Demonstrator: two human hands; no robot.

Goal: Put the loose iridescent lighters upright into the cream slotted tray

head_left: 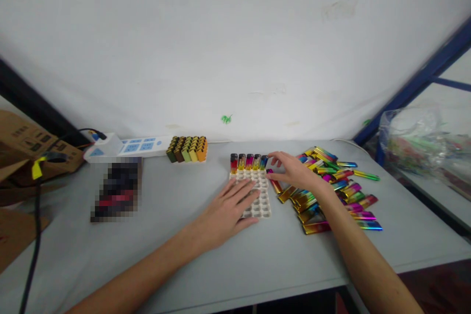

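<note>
My left hand point(230, 211) lies flat across a white tray with rows of small compartments point(263, 198), its fingers spread and nothing held. Along the tray's far edge stands a row of several upright shiny lighters point(249, 162). My right hand point(289, 169) is at the row's right end, with thumb and fingers apart. Its fingertips are close to the blue lighter point(263, 162); whether they touch it I cannot tell. Beneath the thumb a red lighter point(275, 185) lies beside the tray. A loose pile of metallic, multicoloured lighters point(344, 191) spreads to the right, partly hidden by my right forearm.
At the back left, a block of upright green, brown and yellow lighters point(187, 149) stands beside a white power strip point(142, 146). A blurred-out dark item point(117, 191) lies in front. Cardboard point(33, 142) and a black cable point(37, 211) are far left, a plastic bag point(412, 132) far right.
</note>
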